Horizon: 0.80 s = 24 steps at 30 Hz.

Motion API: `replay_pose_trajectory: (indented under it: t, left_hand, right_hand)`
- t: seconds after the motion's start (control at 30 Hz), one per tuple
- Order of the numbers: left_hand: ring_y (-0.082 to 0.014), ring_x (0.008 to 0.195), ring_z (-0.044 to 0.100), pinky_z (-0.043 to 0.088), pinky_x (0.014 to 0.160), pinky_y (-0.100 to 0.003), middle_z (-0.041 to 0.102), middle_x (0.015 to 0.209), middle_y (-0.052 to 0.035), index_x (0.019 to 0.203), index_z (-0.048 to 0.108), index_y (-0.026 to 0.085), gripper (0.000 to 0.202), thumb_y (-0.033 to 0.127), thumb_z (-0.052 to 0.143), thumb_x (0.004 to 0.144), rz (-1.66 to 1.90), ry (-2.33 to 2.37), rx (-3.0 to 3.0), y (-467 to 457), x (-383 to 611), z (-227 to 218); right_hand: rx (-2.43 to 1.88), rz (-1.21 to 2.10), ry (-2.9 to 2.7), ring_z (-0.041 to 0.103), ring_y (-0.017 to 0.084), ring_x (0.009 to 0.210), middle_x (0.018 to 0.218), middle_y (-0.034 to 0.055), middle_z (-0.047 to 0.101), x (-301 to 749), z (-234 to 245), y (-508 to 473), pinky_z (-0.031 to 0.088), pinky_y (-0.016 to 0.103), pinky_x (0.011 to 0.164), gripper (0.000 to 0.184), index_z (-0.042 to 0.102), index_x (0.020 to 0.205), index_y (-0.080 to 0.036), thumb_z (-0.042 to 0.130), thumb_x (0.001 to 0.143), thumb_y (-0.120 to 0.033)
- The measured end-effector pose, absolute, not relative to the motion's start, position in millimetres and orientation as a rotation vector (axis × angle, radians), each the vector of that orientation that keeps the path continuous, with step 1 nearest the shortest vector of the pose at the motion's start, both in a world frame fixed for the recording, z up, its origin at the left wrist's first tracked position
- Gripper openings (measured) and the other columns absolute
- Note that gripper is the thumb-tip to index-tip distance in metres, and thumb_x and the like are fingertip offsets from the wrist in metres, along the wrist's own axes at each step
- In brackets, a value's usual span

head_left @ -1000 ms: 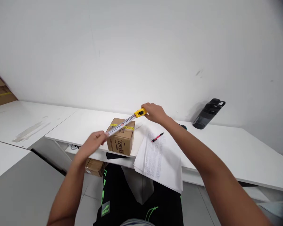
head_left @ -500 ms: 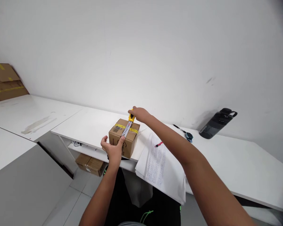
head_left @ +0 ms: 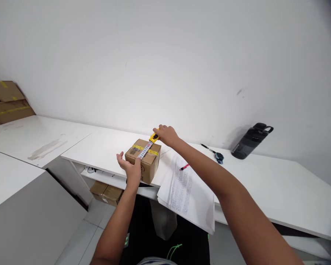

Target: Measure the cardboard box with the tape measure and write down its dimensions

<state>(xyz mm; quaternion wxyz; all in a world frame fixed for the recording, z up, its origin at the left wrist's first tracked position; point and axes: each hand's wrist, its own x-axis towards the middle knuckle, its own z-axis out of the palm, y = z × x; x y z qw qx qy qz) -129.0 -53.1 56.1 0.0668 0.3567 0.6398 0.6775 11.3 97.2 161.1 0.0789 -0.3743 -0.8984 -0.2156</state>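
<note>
A small cardboard box with yellow tape across its top sits near the front edge of the white counter. Over its top lies the pulled-out metal blade of a yellow tape measure, running slantwise from the near edge to the far side. My right hand is closed round the tape measure's case just past the box's far edge. At the near edge, the thumb of my left hand presses the blade's end against the box. The other left fingers reach out beside the box's left side, partly spread.
Handwritten sheets with a red pen overhang the counter edge. Further right are a dark wristwatch and a black bottle. Cartons are stacked far left; another carton sits below the counter.
The tape measure's case has turned to the right in my right hand, so the blade lies more slantwise across the box. My left thumb stays at the near edge. The view has shifted slightly.
</note>
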Motion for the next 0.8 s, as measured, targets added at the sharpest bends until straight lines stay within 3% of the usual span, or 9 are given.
replay_pose_trajectory:
  t: [0.1,0.2,0.27,0.43,0.53,0.6,0.7,0.8]
  left_hand:
    - [-0.0324,0.149,0.004,0.011,0.119,-0.055,0.012,0.158,-0.0168,0.13,0.039,0.021,0.06,0.021,0.064,0.075,2.037,2.093,1.174,-58,-126,66]
    - [-0.0347,0.148,0.003,0.01,0.118,-0.058,0.016,0.158,-0.017,0.129,0.043,0.021,0.058,0.029,0.067,0.077,2.024,2.155,1.352,-65,-124,75]
    - [-0.0341,0.149,0.004,0.012,0.118,-0.057,0.02,0.157,-0.0171,0.131,0.042,0.02,0.06,0.033,0.067,0.078,2.04,2.134,1.408,-69,-124,78]
    - [-0.0284,0.139,0.036,0.026,0.116,-0.049,0.048,0.141,-0.0138,0.133,0.045,0.022,0.057,0.038,0.064,0.081,1.891,1.885,1.834,-73,-131,81]
    - [-0.0332,0.134,0.043,0.014,0.119,-0.051,0.059,0.133,-0.012,0.123,0.058,0.024,0.058,0.041,0.076,0.07,1.429,1.787,2.264,-67,-141,84]
    - [-0.0356,0.133,0.043,0.011,0.119,-0.051,0.059,0.133,-0.0121,0.12,0.062,0.024,0.06,0.041,0.079,0.065,1.334,1.853,2.281,-60,-153,86]
    - [-0.0336,0.126,0.048,0.023,0.115,-0.048,0.061,0.13,-0.0115,0.12,0.061,0.022,0.056,0.041,0.074,0.07,1.541,2.041,2.015,-51,-183,90]
    - [-0.0277,0.109,0.058,0.041,0.101,-0.042,0.064,0.118,-0.009,0.118,0.061,0.021,0.049,0.046,0.066,0.076,1.709,2.1,1.618,-45,-214,87]
  right_hand:
    - [-0.944,-0.804,-2.601,0.057,0.028,0.099,0.116,0.0184,0.061,25,158,90,0.034,0.033,0.069,0.025,0.054,0.117,-0.018,0.049,0.093,-0.022]
    - [-0.696,-0.879,-2.479,0.05,0.031,0.12,0.134,0.021,0.055,35,154,69,0.035,0.036,0.078,0.02,0.057,0.109,-0.016,0.047,0.093,-0.019]
    - [-0.579,-0.845,-2.439,0.049,0.029,0.123,0.131,0.0195,0.059,42,151,50,0.035,0.035,0.08,0.019,0.058,0.106,-0.015,0.046,0.093,-0.022]
    - [-0.928,-0.401,-2.36,0.065,0.024,0.083,0.096,0.0106,0.072,66,142,9,0.038,0.031,0.065,0.029,0.056,0.107,-0.018,0.055,0.088,-0.039]
    - [-1.219,0.055,-2.159,0.066,0.023,0.072,0.089,0.0044,0.072,79,129,3,0.041,0.029,0.061,0.043,0.05,0.113,-0.024,0.058,0.083,-0.053]
    - [-1.3,0.254,-2.061,0.067,0.023,0.073,0.091,0.0031,0.071,83,118,5,0.044,0.03,0.061,0.047,0.045,0.116,-0.026,0.059,0.081,-0.054]
    - [-1.318,0.372,-2.08,0.066,0.024,0.074,0.095,0.0034,0.07,81,104,8,0.045,0.03,0.061,0.046,0.042,0.115,-0.027,0.061,0.079,-0.049]
    - [-1.232,0.4,-2.118,0.066,0.023,0.08,0.099,0.0047,0.069,69,103,9,0.047,0.031,0.066,0.048,0.042,0.117,-0.026,0.063,0.079,-0.046]
